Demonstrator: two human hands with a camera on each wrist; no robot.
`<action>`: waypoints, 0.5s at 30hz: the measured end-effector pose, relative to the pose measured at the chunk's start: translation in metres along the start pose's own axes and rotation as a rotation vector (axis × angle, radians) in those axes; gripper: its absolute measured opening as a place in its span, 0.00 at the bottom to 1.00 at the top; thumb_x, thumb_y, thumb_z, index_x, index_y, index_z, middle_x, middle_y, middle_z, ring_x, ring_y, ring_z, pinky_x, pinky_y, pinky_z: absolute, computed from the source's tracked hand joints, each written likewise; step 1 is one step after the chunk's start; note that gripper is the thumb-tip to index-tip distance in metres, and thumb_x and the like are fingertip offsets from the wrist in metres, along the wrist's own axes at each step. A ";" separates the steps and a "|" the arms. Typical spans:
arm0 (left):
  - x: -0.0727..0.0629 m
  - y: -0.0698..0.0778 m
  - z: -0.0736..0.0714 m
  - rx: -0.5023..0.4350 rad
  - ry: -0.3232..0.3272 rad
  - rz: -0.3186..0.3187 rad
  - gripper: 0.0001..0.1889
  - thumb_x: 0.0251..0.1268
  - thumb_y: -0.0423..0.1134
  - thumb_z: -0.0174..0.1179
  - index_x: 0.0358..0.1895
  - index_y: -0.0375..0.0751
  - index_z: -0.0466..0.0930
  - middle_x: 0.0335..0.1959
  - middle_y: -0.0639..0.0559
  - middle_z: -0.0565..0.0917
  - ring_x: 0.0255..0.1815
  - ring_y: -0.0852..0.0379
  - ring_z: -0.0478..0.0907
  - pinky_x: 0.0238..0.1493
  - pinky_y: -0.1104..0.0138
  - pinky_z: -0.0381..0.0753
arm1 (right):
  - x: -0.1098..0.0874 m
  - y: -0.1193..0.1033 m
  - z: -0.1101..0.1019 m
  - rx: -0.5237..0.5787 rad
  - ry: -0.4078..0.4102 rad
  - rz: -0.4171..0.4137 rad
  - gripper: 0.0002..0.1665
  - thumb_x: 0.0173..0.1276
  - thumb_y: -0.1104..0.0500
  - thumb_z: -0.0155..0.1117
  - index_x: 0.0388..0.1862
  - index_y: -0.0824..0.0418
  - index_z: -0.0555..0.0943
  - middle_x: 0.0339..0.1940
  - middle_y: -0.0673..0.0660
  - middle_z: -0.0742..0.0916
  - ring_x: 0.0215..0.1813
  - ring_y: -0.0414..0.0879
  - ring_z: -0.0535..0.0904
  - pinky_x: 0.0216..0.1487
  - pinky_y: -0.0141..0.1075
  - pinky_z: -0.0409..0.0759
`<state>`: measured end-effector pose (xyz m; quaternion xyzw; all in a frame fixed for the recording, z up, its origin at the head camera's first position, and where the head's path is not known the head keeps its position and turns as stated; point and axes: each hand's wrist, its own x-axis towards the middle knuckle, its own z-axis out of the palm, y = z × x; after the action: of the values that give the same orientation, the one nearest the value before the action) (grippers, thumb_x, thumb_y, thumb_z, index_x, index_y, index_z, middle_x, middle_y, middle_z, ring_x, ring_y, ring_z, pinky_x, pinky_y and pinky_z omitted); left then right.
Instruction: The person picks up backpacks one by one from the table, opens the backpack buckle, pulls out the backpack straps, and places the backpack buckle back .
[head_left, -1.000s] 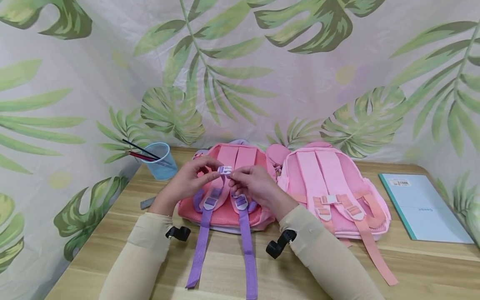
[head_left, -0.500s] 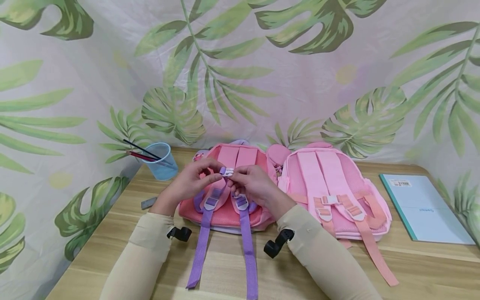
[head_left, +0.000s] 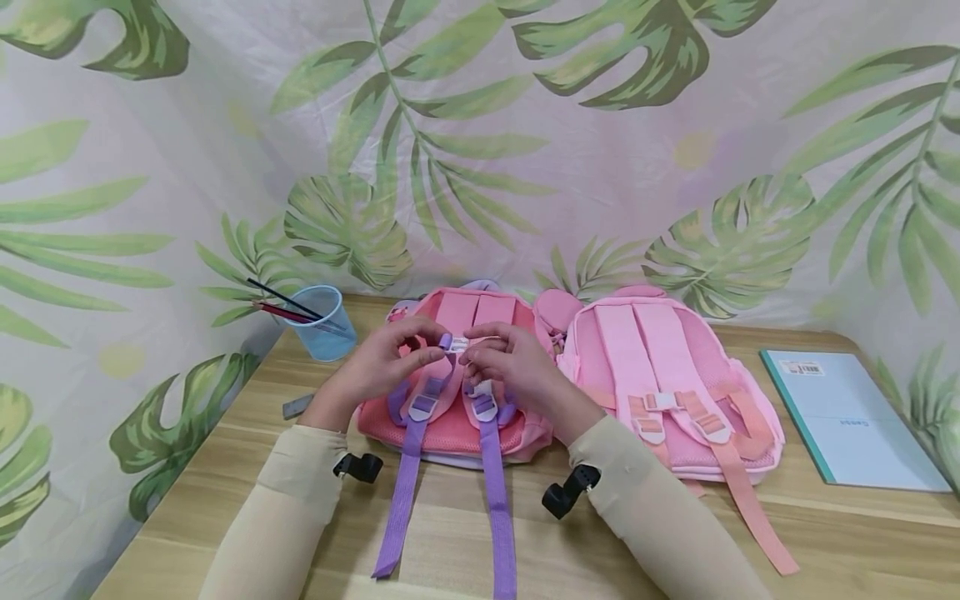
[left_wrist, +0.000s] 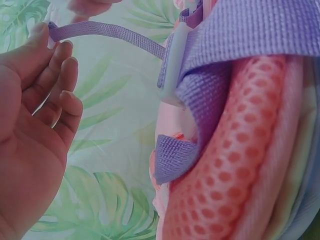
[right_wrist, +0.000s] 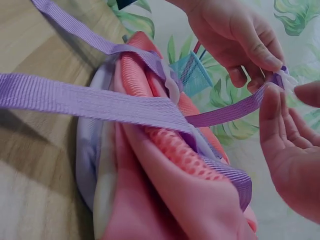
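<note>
Left of centre in the head view, a blue mesh pen cup (head_left: 322, 329) stands on the wood-grain worktop (head_left: 450, 521), pencils (head_left: 285, 311) leaning in it; likely parked there out of the way. Below it, a small flat grey piece (head_left: 297, 407); can't tell what.

Mid-frame: left hand (head_left: 378, 362), grip pinching the strap end of a small white plastic buckle (head_left: 457, 344), raised over a coral-pink backpack with mesh back panel (head_left: 453, 437). Pinched there presumably to steady it and leave its other end exposed. Backpack lies straps up, probably for access; long purple webbing tails (head_left: 395, 529) run toward frame bottom, away from the fingers.

Right hand (head_left: 517, 367), just right of the buckle: grip loose, fingers extended about its free end, nothing clearly grasped; contact unclear.

Centre right: pale-pink backpack with peach straps (head_left: 675, 358), also straps up, beside the coral one. Far right: light-blue notebook with teal spine (head_left: 855, 421), flat, set apart.

Left wrist view adds the narrow purple strap (left_wrist: 112, 31) arching from left fingertips to a white plastic adjuster (left_wrist: 175, 65); head view mostly hides that. Right wrist view adds the coral backpack's cream and lavender side layers, plus the gap between right thumb and fingers.
</note>
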<state>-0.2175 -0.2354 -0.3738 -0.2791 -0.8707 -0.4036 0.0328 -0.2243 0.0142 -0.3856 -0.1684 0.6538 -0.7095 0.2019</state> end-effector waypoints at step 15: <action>0.004 0.001 0.001 -0.014 -0.012 -0.058 0.13 0.73 0.35 0.70 0.58 0.42 0.87 0.48 0.50 0.88 0.49 0.52 0.81 0.54 0.62 0.81 | 0.000 -0.007 0.007 -0.219 0.113 -0.088 0.15 0.75 0.61 0.73 0.58 0.64 0.87 0.42 0.59 0.93 0.40 0.48 0.89 0.55 0.59 0.88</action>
<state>-0.2204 -0.2325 -0.3726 -0.2565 -0.8757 -0.4088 0.0136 -0.2208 0.0087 -0.3779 -0.1776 0.7296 -0.6504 0.1141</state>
